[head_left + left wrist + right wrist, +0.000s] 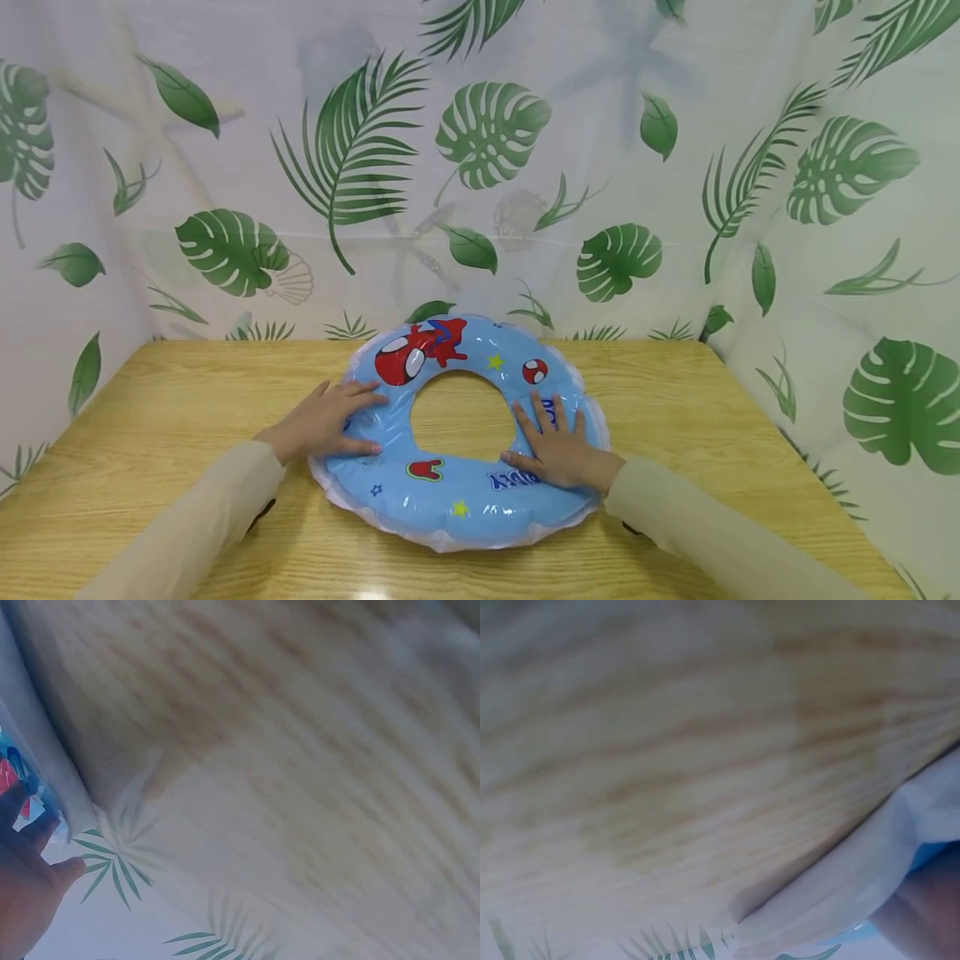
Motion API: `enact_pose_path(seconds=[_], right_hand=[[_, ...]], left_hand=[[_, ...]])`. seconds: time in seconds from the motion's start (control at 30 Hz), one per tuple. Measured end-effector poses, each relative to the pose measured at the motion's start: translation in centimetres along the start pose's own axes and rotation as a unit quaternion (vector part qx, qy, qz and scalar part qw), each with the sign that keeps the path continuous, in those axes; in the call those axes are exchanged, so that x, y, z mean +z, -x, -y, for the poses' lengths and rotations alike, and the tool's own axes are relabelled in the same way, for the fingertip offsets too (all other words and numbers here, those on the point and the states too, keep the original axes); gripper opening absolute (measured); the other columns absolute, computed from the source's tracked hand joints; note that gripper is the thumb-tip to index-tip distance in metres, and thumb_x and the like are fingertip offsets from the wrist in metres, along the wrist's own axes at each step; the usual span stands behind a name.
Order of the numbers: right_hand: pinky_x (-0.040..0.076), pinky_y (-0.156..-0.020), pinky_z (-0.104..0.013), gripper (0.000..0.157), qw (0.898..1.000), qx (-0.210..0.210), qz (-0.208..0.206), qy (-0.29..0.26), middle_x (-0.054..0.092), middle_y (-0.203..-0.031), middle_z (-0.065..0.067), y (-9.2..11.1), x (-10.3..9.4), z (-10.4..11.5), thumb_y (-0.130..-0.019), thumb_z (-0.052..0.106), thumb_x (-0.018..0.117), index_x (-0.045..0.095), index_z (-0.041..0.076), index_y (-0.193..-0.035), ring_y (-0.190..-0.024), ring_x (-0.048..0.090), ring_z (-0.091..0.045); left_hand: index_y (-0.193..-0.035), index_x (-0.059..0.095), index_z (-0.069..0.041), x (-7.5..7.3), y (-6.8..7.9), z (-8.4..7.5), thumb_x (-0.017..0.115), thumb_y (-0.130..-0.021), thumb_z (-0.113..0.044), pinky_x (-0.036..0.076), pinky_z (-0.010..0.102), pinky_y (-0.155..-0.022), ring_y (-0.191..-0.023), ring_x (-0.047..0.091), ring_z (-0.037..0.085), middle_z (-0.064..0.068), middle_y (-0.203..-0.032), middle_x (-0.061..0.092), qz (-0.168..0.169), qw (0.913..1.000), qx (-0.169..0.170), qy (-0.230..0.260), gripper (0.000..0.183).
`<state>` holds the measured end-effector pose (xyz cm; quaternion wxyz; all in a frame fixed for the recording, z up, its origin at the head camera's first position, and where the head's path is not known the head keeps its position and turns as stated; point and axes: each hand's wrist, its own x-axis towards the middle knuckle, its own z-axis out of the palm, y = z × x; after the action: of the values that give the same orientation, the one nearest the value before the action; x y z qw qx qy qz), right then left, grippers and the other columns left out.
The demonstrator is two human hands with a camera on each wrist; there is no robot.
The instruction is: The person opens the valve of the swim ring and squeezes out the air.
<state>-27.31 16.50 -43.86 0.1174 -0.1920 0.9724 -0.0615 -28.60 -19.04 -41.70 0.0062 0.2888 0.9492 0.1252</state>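
A light blue inflated swim ring (420, 517) with red cartoon figures, yellow stars and blue lettering lies flat on the wooden table. My left hand (326, 421) rests on the ring's left side, fingers spread and pointing inward. On the right side my right hand (558, 450) lies palm down over the lettering, its fingers spread. In the left wrist view, the left hand (30, 877) shows at the lower left against the ring's whitish edge (45, 727). The right wrist view has part of the right hand (926, 911) beside the white rim (840, 900).
The wood-grain table (720, 500) stretches out around the ring. Behind and at both sides hangs a white curtain (525, 275) printed with green leaves, meeting the table's back edge.
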Motion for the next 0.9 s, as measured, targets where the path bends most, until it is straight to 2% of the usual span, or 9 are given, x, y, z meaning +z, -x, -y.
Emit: enact_pose_path(seconds=[0.17, 0.27, 0.43, 0.57, 0.67, 0.9], right_hand=[[-0.008, -0.100, -0.070, 0.087, 1.000, -0.001, 0.001, 0.004, -0.010, -0.153, -0.018, 0.1, 0.1, -0.1, -0.086, 0.069, 0.028, 0.003, 0.015, -0.148, -0.136, -0.013, -0.046], [-0.007, -0.100, -0.070, 0.085, 1.000, 0.000, 0.000, 0.008, -0.010, -0.153, -0.017, 0.1, 0.1, -0.1, -0.087, 0.068, 0.029, 0.003, 0.016, -0.148, -0.136, -0.013, -0.046], [-0.006, -0.100, -0.070, 0.084, 1.000, 0.000, 0.001, 0.012, -0.010, -0.153, -0.017, 0.3, 0.0, -0.1, -0.087, 0.067, 0.030, 0.003, 0.016, -0.148, -0.136, -0.012, -0.046], [-0.008, -0.100, -0.070, 0.086, 1.000, 0.002, 0.004, 0.010, -0.012, -0.153, -0.016, 0.1, 0.2, -0.3, -0.086, 0.069, 0.028, 0.001, 0.017, -0.148, -0.136, -0.014, -0.045], [-0.009, -0.101, -0.069, 0.087, 1.000, 0.004, 0.002, 0.009, -0.014, -0.153, -0.014, -0.2, 0.6, -0.6, -0.085, 0.071, 0.028, 0.000, 0.019, -0.148, -0.136, -0.016, -0.044], [-0.008, -0.100, -0.070, 0.086, 1.000, -0.004, 0.002, 0.004, -0.011, -0.153, -0.017, 0.3, 0.1, -0.2, -0.086, 0.069, 0.029, 0.004, 0.015, -0.148, -0.136, -0.013, -0.046]], left_hand=[[-0.130, 0.050, -0.022, -0.3, 0.5, -1.1, 0.070, -0.073, -0.050, 0.019, 0.063, -0.105, -0.132, 0.034, 0.034, 0.010, -0.140, 0.044, -0.042, 0.9985, 0.030, -0.020, 0.066], [-0.128, 0.052, -0.020, -0.3, 0.9, -2.3, 0.066, -0.079, -0.044, 0.021, 0.062, -0.104, -0.130, 0.037, 0.034, 0.009, -0.138, 0.047, -0.064, 0.9954, 0.066, -0.024, 0.056], [-0.127, 0.054, -0.017, 0.1, 1.6, -4.3, 0.053, -0.088, -0.048, 0.020, 0.059, -0.106, -0.131, 0.038, 0.034, 0.007, -0.136, 0.050, -0.061, 0.9914, 0.115, -0.013, 0.050], [-0.131, 0.050, -0.017, 0.5, 1.9, -5.1, 0.045, -0.088, -0.057, 0.012, 0.060, -0.108, -0.134, 0.033, 0.034, 0.008, -0.139, 0.046, -0.032, 0.9927, 0.110, -0.038, 0.060], [-0.136, 0.045, -0.017, 0.8, 2.1, -5.3, 0.040, -0.087, -0.063, 0.005, 0.060, -0.109, -0.136, 0.028, 0.034, 0.009, -0.143, 0.041, -0.009, 0.9925, 0.095, -0.076, 0.068], [-0.141, 0.035, -0.017, 1.7, 2.2, -5.5, 0.034, -0.085, -0.068, 0.004, 0.063, -0.107, -0.137, 0.022, 0.038, 0.014, -0.147, 0.032, 0.025, 0.9896, 0.071, -0.122, 0.076]])
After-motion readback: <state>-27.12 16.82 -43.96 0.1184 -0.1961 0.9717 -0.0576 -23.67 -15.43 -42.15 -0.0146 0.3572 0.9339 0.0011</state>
